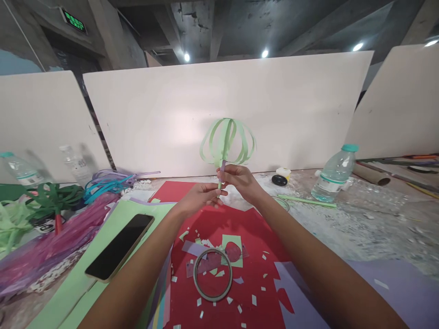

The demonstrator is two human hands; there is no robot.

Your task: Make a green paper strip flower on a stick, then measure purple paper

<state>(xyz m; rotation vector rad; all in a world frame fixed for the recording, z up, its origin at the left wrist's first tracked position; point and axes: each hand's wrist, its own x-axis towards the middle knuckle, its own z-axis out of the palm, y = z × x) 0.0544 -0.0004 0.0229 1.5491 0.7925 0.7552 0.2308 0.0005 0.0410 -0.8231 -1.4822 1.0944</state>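
A globe-shaped ornament of curved light green paper strips stands upright above my hands, its strips gathered at a narrow stem with a purple band. My right hand pinches this stem near the band. Just below and to the left, my left hand pinches the stem's lower green end. Beneath both hands lies red paper strewn with small paper scraps. A roll of tape rests flat on it, beside a green paper piece with a round hole.
A phone lies on green paper at left. Farther left are paper-strip bundles and pink plastic film. A water bottle, a cardboard tube and purple paper are at right. A white board stands behind.
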